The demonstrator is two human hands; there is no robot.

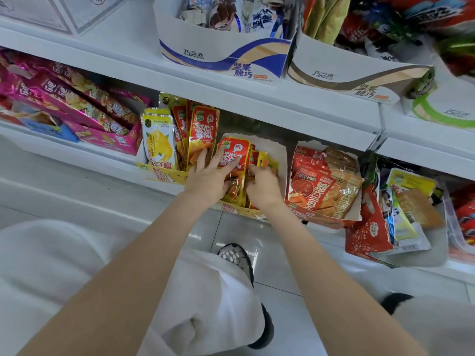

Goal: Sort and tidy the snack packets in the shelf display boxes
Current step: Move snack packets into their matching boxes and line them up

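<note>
A yellow display box [164, 177] on the lower shelf holds red-and-yellow snack packets. Upright ones [203, 134] stand at its left with a yellow mango packet [158, 142]. My left hand [208, 176] grips a red packet [236, 152] at the box's right half, fingers spread over its face. My right hand [263, 186] is curled on the bunch of packets [267, 161] just beside it. The lower ends of those packets are hidden by both hands.
To the right sits a torn box of red and brown packets [323, 186], then a red torn box [370, 227] of mixed packets. Pink boxes [84, 109] lie at left. White-and-blue boxes [221, 60] stand on the upper shelf. My shoe [236, 255] is on the tiled floor.
</note>
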